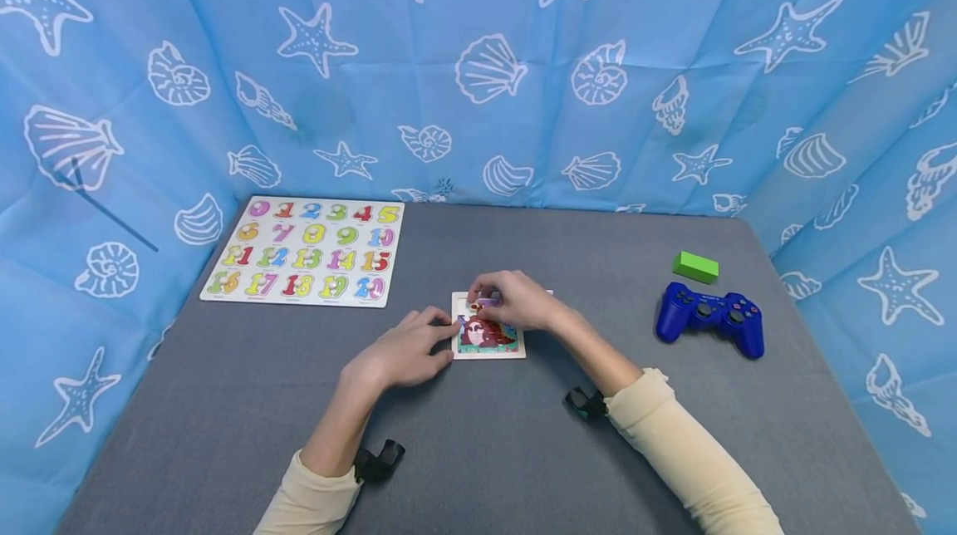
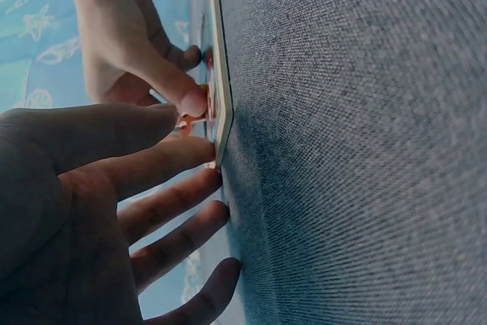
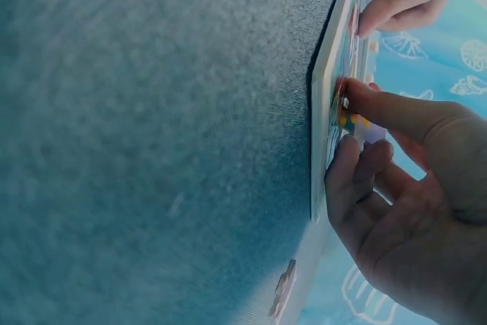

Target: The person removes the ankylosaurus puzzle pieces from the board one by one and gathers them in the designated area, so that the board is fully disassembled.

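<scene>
Left hand (image 1: 404, 350) rests flat, fingers touching the picture puzzle (image 1: 488, 338); right hand (image 1: 516, 300) pinches a puzzle piece (image 1: 488, 301).

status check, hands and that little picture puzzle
Left hand steadies picture puzzle edge. Right hand pinches a puzzle piece over it. Nothing in the way.

grey table (image 1: 523, 452), blue shell-and-starfish cloth (image 1: 478, 61), blue controller (image 1: 710, 317), green block (image 1: 695, 267), multicoloured number board (image 1: 306, 250)
</scene>
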The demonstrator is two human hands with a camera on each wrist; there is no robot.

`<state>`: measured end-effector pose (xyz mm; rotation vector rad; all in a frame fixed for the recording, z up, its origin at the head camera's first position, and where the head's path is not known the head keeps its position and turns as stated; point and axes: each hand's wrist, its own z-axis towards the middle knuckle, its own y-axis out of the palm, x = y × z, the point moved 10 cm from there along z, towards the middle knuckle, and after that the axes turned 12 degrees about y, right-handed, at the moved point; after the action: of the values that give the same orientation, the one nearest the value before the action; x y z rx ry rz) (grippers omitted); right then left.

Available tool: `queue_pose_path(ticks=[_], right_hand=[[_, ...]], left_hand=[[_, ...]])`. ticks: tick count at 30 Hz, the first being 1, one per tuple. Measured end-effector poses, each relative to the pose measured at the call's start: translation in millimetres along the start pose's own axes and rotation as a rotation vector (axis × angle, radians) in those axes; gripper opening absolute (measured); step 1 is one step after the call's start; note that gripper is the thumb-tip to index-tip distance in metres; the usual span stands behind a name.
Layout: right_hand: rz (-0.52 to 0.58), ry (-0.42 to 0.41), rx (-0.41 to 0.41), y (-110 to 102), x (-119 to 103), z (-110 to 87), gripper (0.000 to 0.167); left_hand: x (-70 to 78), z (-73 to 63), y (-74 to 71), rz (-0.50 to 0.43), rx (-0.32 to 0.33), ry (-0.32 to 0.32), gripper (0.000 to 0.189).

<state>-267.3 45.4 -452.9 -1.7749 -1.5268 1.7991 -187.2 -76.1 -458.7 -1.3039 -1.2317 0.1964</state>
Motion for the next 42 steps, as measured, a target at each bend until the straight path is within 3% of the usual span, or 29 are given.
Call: queue_pose_path(ticks=[16, 29, 42], right_hand=[[0.126, -0.014, 0.026, -20, 9, -11.9, 0.018], [0.267, 0.008, 0.032, -43, 41, -31.3, 0.018], [0.244, 0.104, 0.084, -70, 83, -52.1, 0.023]], left_hand=[[0.2, 0.7, -0.6, 0.006, 0.004, -0.001, 0.052], [0.2, 0.4, 0.5, 0.014, 0.005, -0.01, 0.052], [1.1, -0.8, -0.1, 0.005, 0.025, 0.001, 0.052]])
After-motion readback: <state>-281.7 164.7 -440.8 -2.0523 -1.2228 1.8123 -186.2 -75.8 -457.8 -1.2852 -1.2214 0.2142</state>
